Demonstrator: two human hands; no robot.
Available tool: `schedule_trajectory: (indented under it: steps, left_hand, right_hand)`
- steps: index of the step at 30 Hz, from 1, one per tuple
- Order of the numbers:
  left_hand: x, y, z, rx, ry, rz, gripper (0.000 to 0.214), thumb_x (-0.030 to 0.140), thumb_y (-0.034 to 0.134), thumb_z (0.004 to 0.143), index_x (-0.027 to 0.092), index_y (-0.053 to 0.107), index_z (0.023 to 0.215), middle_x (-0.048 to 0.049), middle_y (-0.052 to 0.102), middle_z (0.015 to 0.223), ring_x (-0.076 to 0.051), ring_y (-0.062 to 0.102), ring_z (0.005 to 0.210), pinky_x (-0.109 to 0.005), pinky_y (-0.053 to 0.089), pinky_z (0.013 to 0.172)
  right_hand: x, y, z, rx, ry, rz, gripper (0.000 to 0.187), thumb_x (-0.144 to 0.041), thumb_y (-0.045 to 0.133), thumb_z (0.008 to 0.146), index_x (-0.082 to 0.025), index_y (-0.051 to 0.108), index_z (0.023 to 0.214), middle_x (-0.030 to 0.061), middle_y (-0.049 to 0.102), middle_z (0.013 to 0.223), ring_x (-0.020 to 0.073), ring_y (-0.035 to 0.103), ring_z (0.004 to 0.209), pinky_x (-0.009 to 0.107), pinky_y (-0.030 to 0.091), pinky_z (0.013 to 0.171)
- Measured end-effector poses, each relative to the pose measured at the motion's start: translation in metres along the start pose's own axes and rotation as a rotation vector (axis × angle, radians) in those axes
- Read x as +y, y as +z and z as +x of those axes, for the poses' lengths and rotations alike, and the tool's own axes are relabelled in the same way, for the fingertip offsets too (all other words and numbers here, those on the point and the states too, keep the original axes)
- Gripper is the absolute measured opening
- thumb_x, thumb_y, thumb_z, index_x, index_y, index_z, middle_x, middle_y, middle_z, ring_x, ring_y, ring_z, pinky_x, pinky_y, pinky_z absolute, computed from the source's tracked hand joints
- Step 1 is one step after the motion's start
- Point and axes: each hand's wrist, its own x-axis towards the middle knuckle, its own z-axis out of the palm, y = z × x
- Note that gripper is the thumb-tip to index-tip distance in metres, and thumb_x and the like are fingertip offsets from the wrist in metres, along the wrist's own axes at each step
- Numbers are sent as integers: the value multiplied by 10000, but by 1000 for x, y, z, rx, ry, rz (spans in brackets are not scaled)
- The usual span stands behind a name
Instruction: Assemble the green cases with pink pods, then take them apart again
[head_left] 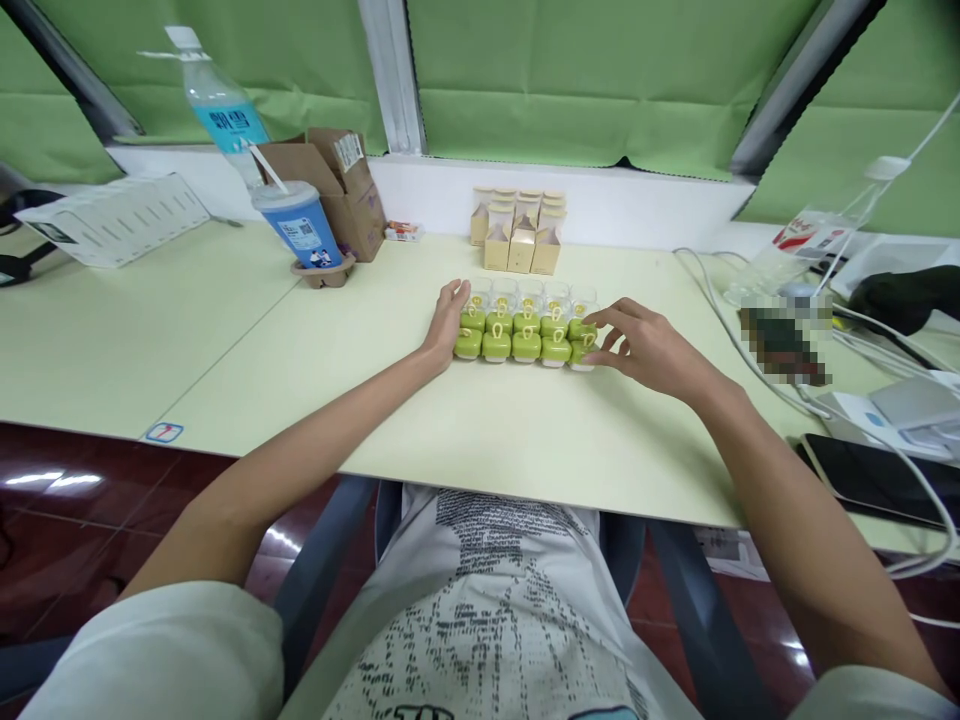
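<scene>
Across our desk (487, 440) the row of green boxes (525, 340) runs side to side, left hand (448, 318) open against one end, right hand (649, 350) open, touching the other.

Near strip of desk (487, 430) in front of green cases (525, 335): bare, wide approach. Block's left flank taken by left hand (448, 322), right flank by right hand (646, 350). Narrow bare gap behind block, then beige cartons (519, 232) packed close together. Far left: blue cup (302, 228), cardboard box (337, 185), bottle (217, 105) crowd back edge; bare surface in front of them. Right side: cables (720, 310) and dark tablet (874, 480) clutter path.
</scene>
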Motion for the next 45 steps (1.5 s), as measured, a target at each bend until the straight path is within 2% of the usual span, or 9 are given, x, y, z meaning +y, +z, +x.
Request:
schedule_trajectory:
  steps: [6, 11, 15, 18, 22, 29, 36, 40, 45]
  left_hand:
    - [15, 3, -2, -3, -6, -100, 523, 682, 570, 1129, 286, 569, 1470, -33, 606, 1705, -223, 417, 1733, -364, 404, 1414]
    - [26, 9, -3, 7, -106, -124, 465, 506, 521, 1162, 253, 522, 1553, -82, 542, 1771, -242, 350, 1778, -377, 349, 1450]
    - [22, 7, 0, -9, -102, -122, 558, 530, 574, 1134, 254, 493, 1612, -112, 570, 1743, -256, 348, 1779, -405, 340, 1453]
    - [17, 5, 3, -34, -89, -142, 632, 540, 598, 1116, 259, 445, 1661, -112, 556, 1758, -240, 386, 1762, -389, 353, 1444]
    - [12, 3, 6, -47, -86, -126, 667, 566, 620, 1097, 276, 437, 1669, -110, 538, 1776, -236, 435, 1736, -391, 381, 1428]
    - [0, -1, 13, -19, -50, -148, 598, 580, 696, 1061, 301, 516, 1559, -115, 590, 1712, -268, 577, 1620, -426, 457, 1375]
    - [-1, -25, 44, 134, 10, -67, 415, 572, 861, 972, 213, 657, 927, -87, 731, 1091, -232, 727, 1195, -400, 661, 1080]
    - [0, -35, 47, 117, 42, -42, 428, 398, 959, 885, 186, 605, 773, -27, 686, 862, -155, 696, 896, -352, 685, 923]
    - [-2, -37, 40, 71, 80, -4, 332, 246, 975, 814, 200, 675, 947, 9, 718, 797, -161, 709, 797, -281, 630, 742]
  right_hand:
    - [39, 21, 14, 382, 243, 283, 600, -745, 690, 1003, -274, 756, 1369, 157, 763, 1406, 331, 772, 1257, 527, 683, 1064]
    - [76, 62, 36, 380, 462, 649, 739, -786, 621, 990, -363, 602, 1596, 100, 603, 1718, 313, 585, 1611, 554, 537, 1304]
    - [73, 76, 48, 374, 459, 758, 755, -856, 636, 943, -297, 700, 1446, 116, 695, 1611, 298, 684, 1490, 511, 630, 1188]
    - [64, 75, 51, 364, 416, 835, 698, -924, 682, 887, -254, 750, 1073, 110, 829, 1229, 309, 781, 1237, 459, 691, 1056]
    - [62, 72, 50, 347, 415, 880, 664, -920, 772, 823, -277, 608, 804, 65, 749, 858, 300, 776, 1003, 444, 699, 930]
    - [78, 78, 60, 540, 529, 1059, 506, -632, 906, 745, -309, 665, 1050, 30, 766, 1089, 247, 758, 1183, 402, 657, 1101]
    - [92, 80, 82, 684, 599, 1079, 220, -395, 774, 839, -283, 676, 1000, 19, 728, 1033, 179, 751, 1098, 337, 621, 1122]
    - [97, 84, 81, 785, 610, 1014, 106, -281, 713, 882, -273, 666, 977, -11, 695, 967, 136, 720, 1002, 266, 619, 993]
    - [95, 87, 78, 810, 625, 973, 175, -121, 621, 836, -254, 688, 929, -20, 671, 854, 133, 689, 846, 238, 587, 757]
